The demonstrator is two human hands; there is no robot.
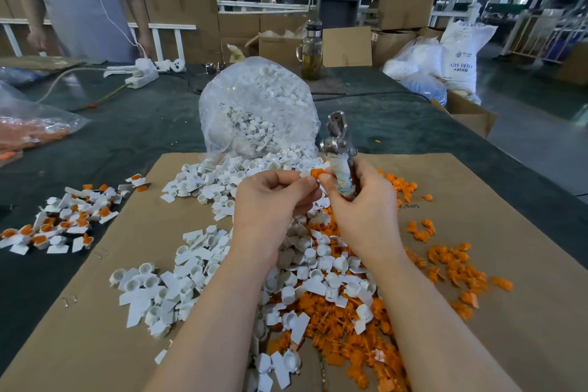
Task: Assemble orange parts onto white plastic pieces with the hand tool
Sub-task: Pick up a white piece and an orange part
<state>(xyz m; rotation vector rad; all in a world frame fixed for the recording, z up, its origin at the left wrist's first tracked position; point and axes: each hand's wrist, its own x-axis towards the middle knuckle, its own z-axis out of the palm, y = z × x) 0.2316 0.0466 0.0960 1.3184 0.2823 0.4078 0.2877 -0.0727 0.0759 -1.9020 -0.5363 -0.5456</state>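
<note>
Both hands meet above the middle of a flat cardboard sheet [477, 188] that lies on a dark table [143, 130]. The left hand [270, 197] has its fingers curled and pinches a white piece [308, 172] between thumb and forefinger. An orange part [316, 172] sits right at that piece, between the fingertips of the two hands; whether it is already seated in the white piece is hard to tell. The right hand [359, 200] grips the wrapped handle of a metal hand tool [339, 149], which stands almost upright with its shiny head pointing away from the person, while the thumb and forefinger of that hand reach over to touch the orange part. Below the hands, loose white pieces [197, 267] cover the left and middle of the cardboard, and a heap of orange parts [350, 337] spreads to the right and toward the person. Behind the hands a clear plastic bag [257, 105] full of white pieces spills onto the cardboard. On the table to the left lies a cluster of finished pieces [63, 223], white with orange inserts, and farther left a bag of orange parts [31, 134]. A glass jug [311, 51] stands at the far edge, and another person in a grey shirt [82, 0] stands at the far left beside a white power strip [141, 76].
</note>
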